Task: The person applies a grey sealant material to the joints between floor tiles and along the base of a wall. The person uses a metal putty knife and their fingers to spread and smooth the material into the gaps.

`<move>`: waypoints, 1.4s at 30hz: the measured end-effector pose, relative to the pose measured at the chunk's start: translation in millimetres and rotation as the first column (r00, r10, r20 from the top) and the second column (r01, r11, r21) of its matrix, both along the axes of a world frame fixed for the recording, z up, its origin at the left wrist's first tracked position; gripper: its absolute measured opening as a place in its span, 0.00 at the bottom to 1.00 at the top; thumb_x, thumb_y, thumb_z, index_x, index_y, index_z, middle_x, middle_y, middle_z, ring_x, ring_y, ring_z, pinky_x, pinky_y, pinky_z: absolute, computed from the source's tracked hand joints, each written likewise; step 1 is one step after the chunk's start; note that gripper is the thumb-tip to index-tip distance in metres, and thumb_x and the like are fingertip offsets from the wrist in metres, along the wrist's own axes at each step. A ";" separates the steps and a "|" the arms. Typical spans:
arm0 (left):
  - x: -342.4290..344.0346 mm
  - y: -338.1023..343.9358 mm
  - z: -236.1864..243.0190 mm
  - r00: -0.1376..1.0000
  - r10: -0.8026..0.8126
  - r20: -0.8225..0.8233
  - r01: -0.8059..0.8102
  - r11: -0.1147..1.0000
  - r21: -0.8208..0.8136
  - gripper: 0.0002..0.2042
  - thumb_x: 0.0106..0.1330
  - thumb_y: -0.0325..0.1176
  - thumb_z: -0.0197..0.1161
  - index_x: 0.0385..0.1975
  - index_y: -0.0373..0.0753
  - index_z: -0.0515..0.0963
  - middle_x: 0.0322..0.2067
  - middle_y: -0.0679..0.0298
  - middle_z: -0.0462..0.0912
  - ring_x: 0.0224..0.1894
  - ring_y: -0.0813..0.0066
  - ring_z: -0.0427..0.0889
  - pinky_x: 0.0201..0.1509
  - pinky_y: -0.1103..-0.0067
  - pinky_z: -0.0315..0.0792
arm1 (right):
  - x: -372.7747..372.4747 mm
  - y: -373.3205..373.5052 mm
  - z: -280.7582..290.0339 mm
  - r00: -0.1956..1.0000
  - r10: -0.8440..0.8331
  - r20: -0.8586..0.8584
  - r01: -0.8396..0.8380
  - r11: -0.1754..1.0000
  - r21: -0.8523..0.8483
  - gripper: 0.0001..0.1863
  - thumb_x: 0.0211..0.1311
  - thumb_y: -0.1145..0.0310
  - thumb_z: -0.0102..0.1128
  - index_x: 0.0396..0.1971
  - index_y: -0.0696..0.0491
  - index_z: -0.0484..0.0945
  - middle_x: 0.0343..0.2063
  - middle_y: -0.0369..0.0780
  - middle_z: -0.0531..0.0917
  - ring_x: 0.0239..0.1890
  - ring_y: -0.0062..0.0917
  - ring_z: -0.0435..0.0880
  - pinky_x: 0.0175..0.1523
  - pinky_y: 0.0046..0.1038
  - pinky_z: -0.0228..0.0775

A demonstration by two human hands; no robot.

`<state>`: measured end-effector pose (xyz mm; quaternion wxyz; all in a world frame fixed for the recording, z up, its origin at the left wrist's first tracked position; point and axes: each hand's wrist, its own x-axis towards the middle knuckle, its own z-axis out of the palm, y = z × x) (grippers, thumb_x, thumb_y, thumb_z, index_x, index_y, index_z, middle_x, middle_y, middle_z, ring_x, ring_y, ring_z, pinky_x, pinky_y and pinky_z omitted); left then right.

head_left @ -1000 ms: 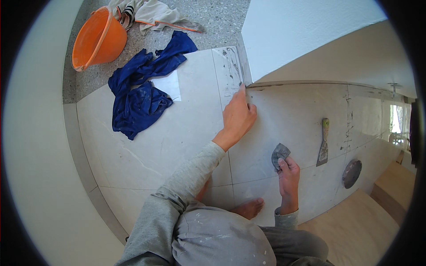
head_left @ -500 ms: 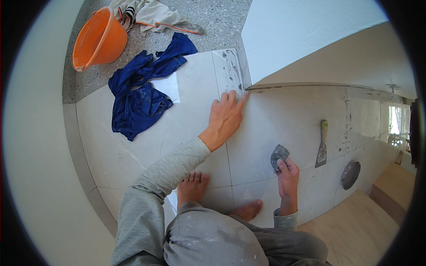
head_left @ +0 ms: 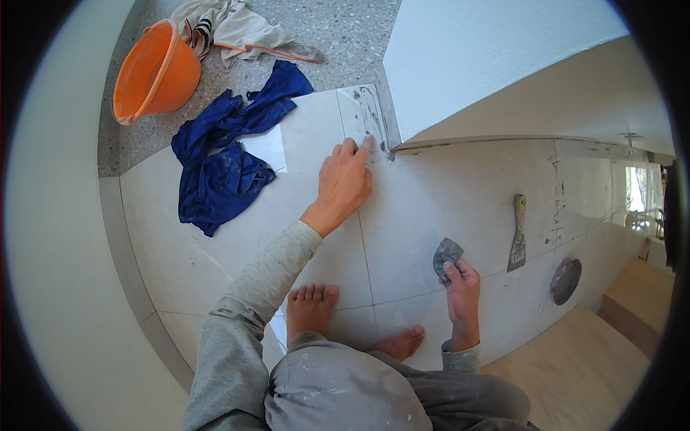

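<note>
My left hand [head_left: 345, 178] reaches over the pale floor tiles [head_left: 410, 215] with its index finger stretched out and the other fingers partly bent. That fingertip is at the dark grey smears [head_left: 371, 115] on the narrow tile strip beside the wall corner. Nothing shows in this hand. Lower right, my right hand [head_left: 463, 294] pinches a small grey, dirty scrap [head_left: 447, 257] between thumb and fingers, held above the floor. Whether the scrap is cloth or sponge I cannot tell. A putty knife [head_left: 517, 233] with a worn greenish handle lies on the tiles, right of the scrap.
Blue cloth [head_left: 226, 176] lies crumpled at the left. Behind it, an orange bucket [head_left: 162, 75] and a whitish garment [head_left: 251, 32] rest on speckled flooring. The white wall corner [head_left: 445, 79] juts in from the far right. A round dark disc [head_left: 566, 281] lies near a wooden board [head_left: 575, 359].
My left hand has moved slightly left, off the wall corner's foot and onto the smeared strip, its index finger now stretched out alone. My right hand still holds the grey scrap.
</note>
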<state>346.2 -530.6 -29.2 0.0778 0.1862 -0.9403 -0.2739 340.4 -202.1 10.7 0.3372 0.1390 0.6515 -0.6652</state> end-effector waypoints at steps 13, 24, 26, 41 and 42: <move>-9.9 57.5 1.1 0.990 0.091 0.108 -0.109 0.977 0.182 0.29 0.61 0.24 0.56 0.66 0.31 0.71 0.45 0.55 0.72 0.50 0.57 0.70 0.49 0.64 0.64 | 2.8 -1.6 -2.4 1.000 0.024 0.011 -0.024 1.000 0.007 0.06 0.71 0.74 0.62 0.43 0.60 0.83 0.35 0.33 0.84 0.34 0.14 0.77 0.41 0.21 0.69; -7.2 38.7 -1.5 0.978 -0.190 0.089 0.209 0.917 -0.340 0.28 0.62 0.28 0.60 0.65 0.37 0.72 0.41 0.61 0.75 0.45 0.67 0.74 0.47 0.72 0.65 | 0.6 -7.9 5.0 1.000 0.002 0.012 -0.002 1.000 0.023 0.07 0.70 0.74 0.62 0.44 0.60 0.83 0.35 0.33 0.84 0.34 0.14 0.77 0.41 0.20 0.69; -7.4 31.0 1.7 0.963 -0.218 0.160 0.266 0.872 -0.410 0.28 0.63 0.29 0.60 0.66 0.37 0.72 0.41 0.63 0.75 0.45 0.69 0.73 0.47 0.73 0.64 | -0.7 -5.6 5.2 1.000 0.025 -0.007 -0.025 1.000 0.014 0.07 0.70 0.75 0.62 0.44 0.60 0.83 0.35 0.33 0.84 0.34 0.14 0.77 0.41 0.20 0.69; 0.0 22.2 9.7 0.997 -0.009 0.079 -0.013 0.961 0.275 0.33 0.64 0.28 0.57 0.72 0.31 0.63 0.38 0.58 0.78 0.41 0.61 0.79 0.46 0.67 0.73 | 1.6 -3.3 5.2 0.999 0.039 -0.017 -0.038 0.997 0.073 0.10 0.70 0.76 0.61 0.47 0.62 0.83 0.37 0.34 0.85 0.36 0.13 0.79 0.43 0.20 0.71; -4.8 22.7 6.9 0.991 0.061 0.116 -0.107 0.891 0.441 0.33 0.65 0.28 0.55 0.73 0.30 0.60 0.36 0.56 0.79 0.39 0.61 0.80 0.46 0.67 0.74 | 0.9 -4.5 6.1 0.999 0.041 -0.016 -0.040 0.996 0.077 0.10 0.70 0.76 0.61 0.47 0.62 0.83 0.37 0.34 0.85 0.36 0.13 0.79 0.43 0.20 0.71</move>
